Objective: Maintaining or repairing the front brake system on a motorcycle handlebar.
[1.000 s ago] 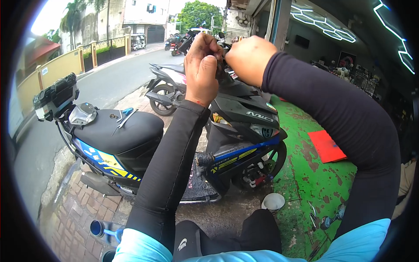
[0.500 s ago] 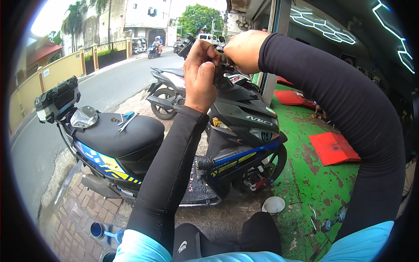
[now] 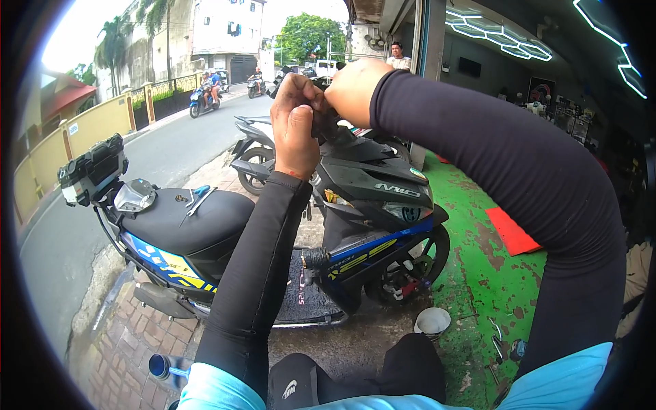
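A dark scooter [image 3: 372, 181] with blue and yellow trim stands sideways before me. Both my hands are raised close together at its handlebar area, which they mostly hide. My left hand [image 3: 296, 126] is closed, its fingers curled and the thumb upright; what they grip is hidden. Beside it, my right hand [image 3: 357, 90] bends over the same spot with its fingers folded inward, and I cannot make out what is in them. On the black seat [image 3: 212, 222] lie a wrench [image 3: 198, 203], a blue-handled tool [image 3: 201, 190], small dark parts [image 3: 182, 199] and a silvery cover [image 3: 135, 197].
A white bucket [image 3: 432, 322] stands near my knee, with hand tools [image 3: 497, 340] on the green floor. Red panels [image 3: 514, 231] lie farther right. Another scooter [image 3: 254, 154] is parked behind. Riders [image 3: 208, 92] pass on the road; a person [image 3: 398, 58] stands by the doorway.
Both hands have shifted slightly left in the picture, staying together at the handlebar. The riders on the road have come nearer. A person by the doorway shows more fully.
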